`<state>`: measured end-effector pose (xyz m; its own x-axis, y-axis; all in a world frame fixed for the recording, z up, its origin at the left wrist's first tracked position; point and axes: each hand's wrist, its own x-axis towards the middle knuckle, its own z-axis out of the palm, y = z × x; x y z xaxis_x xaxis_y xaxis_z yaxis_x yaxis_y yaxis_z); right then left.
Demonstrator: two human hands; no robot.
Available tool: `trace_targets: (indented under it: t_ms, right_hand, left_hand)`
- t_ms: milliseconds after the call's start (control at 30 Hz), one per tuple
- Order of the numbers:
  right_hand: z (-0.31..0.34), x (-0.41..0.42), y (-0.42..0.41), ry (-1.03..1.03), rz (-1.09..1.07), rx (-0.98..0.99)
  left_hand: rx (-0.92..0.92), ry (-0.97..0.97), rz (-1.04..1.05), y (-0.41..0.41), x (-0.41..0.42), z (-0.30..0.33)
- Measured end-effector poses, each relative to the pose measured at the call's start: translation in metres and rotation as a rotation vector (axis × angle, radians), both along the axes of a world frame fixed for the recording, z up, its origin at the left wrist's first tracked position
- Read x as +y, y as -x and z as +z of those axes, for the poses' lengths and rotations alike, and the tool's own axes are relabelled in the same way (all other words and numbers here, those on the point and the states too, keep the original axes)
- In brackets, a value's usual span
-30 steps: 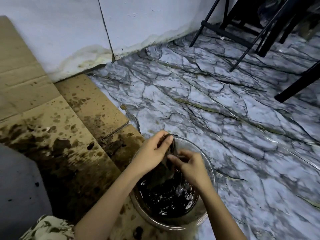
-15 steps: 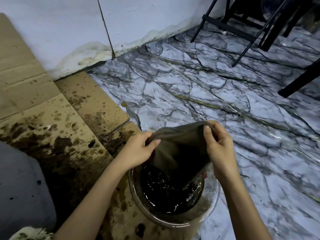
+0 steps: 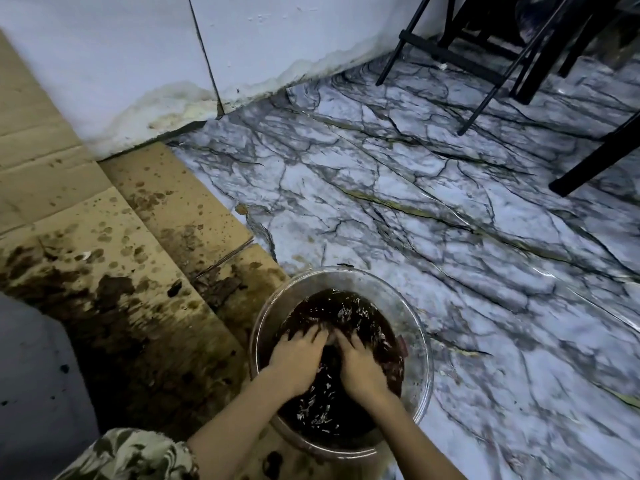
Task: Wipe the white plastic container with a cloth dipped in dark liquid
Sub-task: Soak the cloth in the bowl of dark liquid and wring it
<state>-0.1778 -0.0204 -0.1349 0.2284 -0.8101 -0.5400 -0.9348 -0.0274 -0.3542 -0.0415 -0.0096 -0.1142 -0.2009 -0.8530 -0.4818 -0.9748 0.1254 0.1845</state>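
Both hands in 1 clear bowl (image 3: pixel 420 341) at cardboard's (image 3: pixel 86 237) right edge. L hand (image 3: pixel 296 362) and R hand (image 3: pixel 360 367) press down, fingers spread, tips sunk in dark liquid (image 3: pixel 346 313). Cloth submerged, not visible. Advise: soak fully, squeeze excess before lifting. White container: not identifiable.

Both hands in bowl on floor, cardboard left, wall behind.
Clear round plastic bowl (image 3: pixel 420 344) sits on marble-pattern vinyl floor (image 3: pixel 433 209), touching stained brown cardboard sheet (image 3: pixel 114 258) at its left; left hand (image 3: pixel 298 358) and right hand (image 3: pixel 360 367) side by side in dark brown liquid (image 3: pixel 349 313); black metal chair legs (image 3: pixel 485 74) far right.
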Motion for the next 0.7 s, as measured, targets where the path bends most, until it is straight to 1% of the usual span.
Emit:
trace_targets:
  t_ms: [67,100,133,167,233,300,333,367,433,500,567,633,667,700]
  right_hand:
    - [-0.002,0.0,0.0,-0.01,0.0,0.048]
    - [-0.001,-0.002,-0.001,-0.012,-0.003,0.048]
    - [0.0,-0.005,-0.001,-0.021,-0.009,0.036]
    - [0.003,-0.008,-0.002,-0.027,-0.021,0.014]
    - [0.016,-0.012,-0.003,0.035,-0.084,-0.052]
    - [0.04,-0.012,-0.002,0.214,-0.194,-0.158]
    - [0.055,-0.011,-0.001,0.308,-0.253,-0.238]
    - [0.071,-0.01,0.001,0.388,-0.303,-0.331]
    - [0.105,-0.008,0.003,0.519,-0.341,-0.501]
    - [0.143,-0.007,0.002,0.64,-0.308,-0.627]
    - [0.177,-0.007,0.0,0.773,-0.277,-0.745]
    - [0.201,-0.009,-0.002,0.883,-0.274,-0.813]
    - [0.206,-0.011,-0.002,0.913,-0.282,-0.821]
    - [0.206,-0.012,-0.003,0.922,-0.291,-0.814]
  left_hand:
    - [-0.086,-0.049,-0.059,-0.004,0.002,-0.003]
    - [-0.101,-0.06,-0.079,-0.006,0.0,-0.004]
    - [-0.074,-0.074,-0.073,-0.008,-0.003,-0.005]
    - [0.007,-0.086,-0.016,-0.009,-0.006,-0.002]
    - [0.308,-0.058,0.248,-0.011,-0.013,0.01]
    - [0.595,0.024,0.485,-0.011,-0.02,0.031]
    - [0.712,0.081,0.545,-0.012,-0.022,0.046]
    - [0.813,0.134,0.57,-0.013,-0.024,0.064]
    - [0.951,0.229,0.551,-0.014,-0.027,0.107]
    - [1.038,0.343,0.501,-0.015,-0.029,0.148]
    - [1.186,0.428,0.466,-0.015,-0.029,0.178]
    - [1.325,0.499,0.501,-0.016,-0.027,0.193]
    - [1.347,0.546,0.526,-0.018,-0.026,0.192]
    - [1.312,0.593,0.539,-0.02,-0.026,0.189]
